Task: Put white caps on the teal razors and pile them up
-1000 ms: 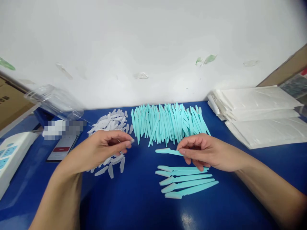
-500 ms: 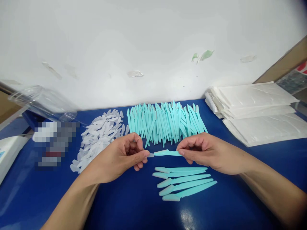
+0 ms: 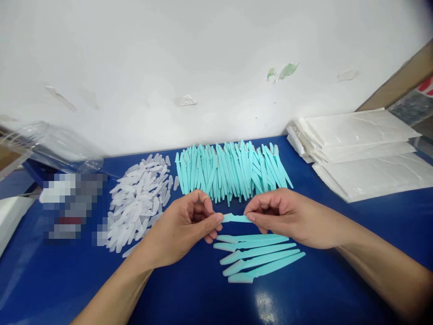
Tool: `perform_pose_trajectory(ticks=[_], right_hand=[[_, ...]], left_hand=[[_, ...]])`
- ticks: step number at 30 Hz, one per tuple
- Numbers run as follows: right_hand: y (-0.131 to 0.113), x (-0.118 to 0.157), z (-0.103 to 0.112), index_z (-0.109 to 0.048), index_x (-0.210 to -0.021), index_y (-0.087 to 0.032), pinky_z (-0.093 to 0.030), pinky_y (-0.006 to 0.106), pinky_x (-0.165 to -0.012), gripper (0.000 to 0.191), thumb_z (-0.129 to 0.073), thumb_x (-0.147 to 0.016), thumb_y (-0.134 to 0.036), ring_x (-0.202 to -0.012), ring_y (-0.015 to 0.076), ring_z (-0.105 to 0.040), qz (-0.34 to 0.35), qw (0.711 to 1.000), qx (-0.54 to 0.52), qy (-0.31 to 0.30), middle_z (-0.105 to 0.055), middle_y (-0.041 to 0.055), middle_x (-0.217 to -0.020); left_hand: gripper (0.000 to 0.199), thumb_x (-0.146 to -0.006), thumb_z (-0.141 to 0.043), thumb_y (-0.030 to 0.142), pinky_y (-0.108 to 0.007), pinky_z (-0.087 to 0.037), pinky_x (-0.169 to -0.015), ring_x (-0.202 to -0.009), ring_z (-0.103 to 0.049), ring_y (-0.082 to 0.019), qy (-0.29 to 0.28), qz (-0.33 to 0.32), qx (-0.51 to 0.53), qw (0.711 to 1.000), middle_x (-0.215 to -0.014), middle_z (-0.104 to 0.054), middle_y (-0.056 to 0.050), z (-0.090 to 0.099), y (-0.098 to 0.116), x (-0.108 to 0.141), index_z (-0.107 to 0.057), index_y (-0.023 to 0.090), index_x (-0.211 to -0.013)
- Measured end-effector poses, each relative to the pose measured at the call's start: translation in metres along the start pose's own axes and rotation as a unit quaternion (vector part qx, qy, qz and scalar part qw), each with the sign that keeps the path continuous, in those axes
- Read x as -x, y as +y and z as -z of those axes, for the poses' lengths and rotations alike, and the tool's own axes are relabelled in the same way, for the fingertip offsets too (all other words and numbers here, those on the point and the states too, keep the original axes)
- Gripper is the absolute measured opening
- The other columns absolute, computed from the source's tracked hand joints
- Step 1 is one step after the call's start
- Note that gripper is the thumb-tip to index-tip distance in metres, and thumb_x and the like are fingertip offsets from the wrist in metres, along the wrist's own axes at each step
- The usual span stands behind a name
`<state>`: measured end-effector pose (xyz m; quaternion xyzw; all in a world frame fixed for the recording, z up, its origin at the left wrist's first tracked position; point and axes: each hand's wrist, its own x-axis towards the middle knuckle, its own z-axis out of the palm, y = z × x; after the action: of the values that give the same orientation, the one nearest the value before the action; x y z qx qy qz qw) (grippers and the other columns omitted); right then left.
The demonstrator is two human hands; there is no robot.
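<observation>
Between my two hands is a mint-green eyebrow razor [image 3: 235, 218], held level above the table. My right hand [image 3: 279, 214] pinches its handle between thumb and fingers. At the blade end, my left hand [image 3: 196, 221] is closed with thumb and forefinger around the tip, where the clear blade cap is now mostly hidden by the fingers. Just below, several eyebrow razors [image 3: 260, 258] lie in a fanned row, heads to the left. Behind my hands spreads a big pile of the same razors [image 3: 233, 169]. Left of it lies a heap of translucent blade caps [image 3: 137, 198].
White flat packets [image 3: 368, 135] are stacked at the right back on the blue table [image 3: 182, 293]. A clear plastic container [image 3: 64, 144] lies at the left back beside a blurred-out item [image 3: 74, 207]. A white wall stands behind; a white device edge [image 3: 13, 221] shows far left.
My left hand has moved right, bringing the cap from just off the razor's tip onto its blade end. My right hand still grips the handle. The view has shifted slightly.
</observation>
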<state>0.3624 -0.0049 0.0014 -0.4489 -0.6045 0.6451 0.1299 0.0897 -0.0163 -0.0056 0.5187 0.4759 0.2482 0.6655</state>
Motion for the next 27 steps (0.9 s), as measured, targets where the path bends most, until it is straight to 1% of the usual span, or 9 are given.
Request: perform_pose_trajectory(ticks=[2,4,6,8,10,13,17,21,27], right_hand=[[0.0,0.0,0.001,-0.075,-0.094,-0.02,-0.035,0.025,-0.056,0.021,-0.074,-0.096,-0.041,-0.066,0.0118,-0.048,0.0,1.0,0.0,0.002,-0.061,-0.0024,-0.074],[0.0,0.0,0.003,-0.075,-0.095,-0.02,-0.033,0.025,-0.053,0.021,-0.075,-0.095,-0.041,-0.063,0.0112,-0.046,-0.002,1.0,-0.002,0.0,-0.061,-0.0025,-0.075],[0.0,0.001,0.005,-0.075,-0.096,-0.02,-0.031,0.024,-0.051,0.021,-0.075,-0.095,-0.041,-0.06,0.01,-0.043,0.0,1.0,-0.005,0.001,-0.061,-0.0025,-0.075],[-0.001,0.002,0.008,-0.075,-0.095,-0.02,-0.029,0.024,-0.049,0.022,-0.075,-0.095,-0.042,-0.057,0.0088,-0.039,0.002,1.0,-0.011,0.009,-0.06,-0.0028,-0.074],[-0.001,0.002,0.009,-0.075,-0.095,-0.019,-0.026,0.024,-0.047,0.024,-0.074,-0.095,-0.043,-0.054,0.0081,-0.036,0.002,1.0,-0.016,0.019,-0.06,-0.0031,-0.073],[-0.002,0.002,0.008,-0.074,-0.093,-0.019,-0.027,0.024,-0.047,0.025,-0.076,-0.094,-0.044,-0.054,0.0087,-0.038,0.001,1.0,-0.016,0.027,-0.06,-0.003,-0.072],[-0.002,0.003,0.008,-0.074,-0.093,-0.019,-0.032,0.024,-0.051,0.022,-0.076,-0.094,-0.041,-0.06,0.0105,-0.044,0.008,0.999,-0.011,0.03,-0.059,-0.0029,-0.071],[-0.002,0.002,0.009,-0.074,-0.092,-0.02,-0.033,0.025,-0.054,0.02,-0.075,-0.094,-0.04,-0.063,0.011,-0.046,0.015,0.999,-0.003,0.028,-0.06,-0.0032,-0.072],[-0.004,0.004,0.01,-0.074,-0.092,-0.02,-0.034,0.026,-0.056,0.022,-0.074,-0.095,-0.042,-0.064,0.0119,-0.046,0.018,1.0,0.005,0.018,-0.059,-0.0027,-0.073]], left_hand=[[0.029,-0.096,-0.079,0.043,-0.025,-0.057,-0.063,-0.068,-0.068,-0.012,0.008,-0.021,-0.022,1.0,-0.08,-0.074,0.002,-0.003,-0.001,0.0,-0.059,0.022,-0.098],[0.023,-0.095,-0.08,0.04,-0.026,-0.056,-0.066,-0.073,-0.069,-0.014,0.022,-0.071,-0.099,0.992,-0.086,-0.075,0.0,-0.001,0.001,0.003,-0.069,0.022,-0.104],[0.016,-0.096,-0.079,0.037,-0.028,-0.055,-0.069,-0.078,-0.07,-0.016,0.04,-0.136,-0.202,0.969,-0.09,-0.078,-0.002,0.006,0.004,0.007,-0.079,0.024,-0.105],[0.014,-0.096,-0.078,0.037,-0.029,-0.055,-0.071,-0.078,-0.07,-0.018,0.061,-0.165,-0.264,0.948,-0.088,-0.079,-0.003,0.016,0.008,0.01,-0.084,0.025,-0.1],[0.019,-0.095,-0.079,0.042,-0.029,-0.057,-0.07,-0.076,-0.071,-0.018,0.096,-0.134,-0.246,0.955,-0.085,-0.079,-0.003,0.026,0.01,0.011,-0.085,0.024,-0.096],[0.03,-0.092,-0.081,0.049,-0.028,-0.058,-0.064,-0.07,-0.07,-0.017,0.124,-0.052,-0.106,0.985,-0.082,-0.079,-0.005,0.032,0.01,0.007,-0.081,0.02,-0.087],[0.034,-0.086,-0.088,0.048,-0.024,-0.058,-0.058,-0.063,-0.069,-0.014,0.069,0.019,0.042,0.997,-0.075,-0.077,-0.003,0.022,0.006,0.001,-0.076,0.018,-0.096],[0.033,-0.089,-0.086,0.047,-0.024,-0.061,-0.064,-0.07,-0.073,-0.014,0.049,0.009,0.026,0.998,-0.079,-0.079,-0.003,0.014,0.004,0.001,-0.075,0.017,-0.096],[0.031,-0.095,-0.08,0.049,-0.029,-0.064,-0.07,-0.075,-0.075,-0.017,0.044,-0.011,-0.029,0.999,-0.084,-0.08,-0.004,0.016,0.0,0.002,-0.074,0.019,-0.095]])
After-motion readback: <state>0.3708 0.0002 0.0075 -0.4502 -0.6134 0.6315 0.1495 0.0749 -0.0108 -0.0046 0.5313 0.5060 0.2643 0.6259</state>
